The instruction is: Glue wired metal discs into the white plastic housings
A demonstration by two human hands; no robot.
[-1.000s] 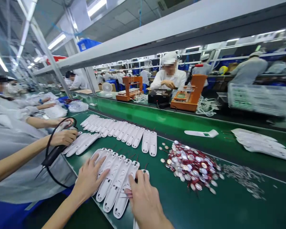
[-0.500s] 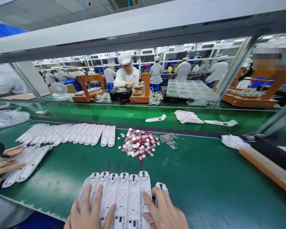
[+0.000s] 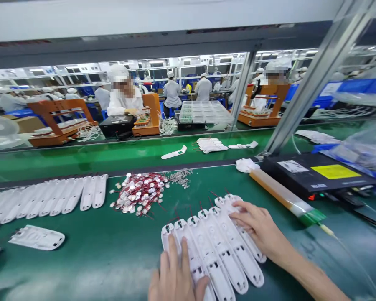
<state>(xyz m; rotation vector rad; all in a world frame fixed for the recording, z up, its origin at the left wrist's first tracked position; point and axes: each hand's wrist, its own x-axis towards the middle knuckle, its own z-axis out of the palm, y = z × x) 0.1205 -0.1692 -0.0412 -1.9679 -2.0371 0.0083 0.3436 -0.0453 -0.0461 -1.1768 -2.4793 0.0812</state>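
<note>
The left hand (image 3: 175, 274), fingers spread, lay on the left end of the white shells (image 3: 219, 244), fanned across the green bench (image 3: 109, 251). The right hand (image 3: 263, 228), half-curled, touched the rightmost shells; whether it gripped could not be told.

Bright, even light falls on my fingers (image 3: 173, 256); pale glare spreads over the worktop (image 3: 90, 263) at lower left, and edges look stretched.
</note>
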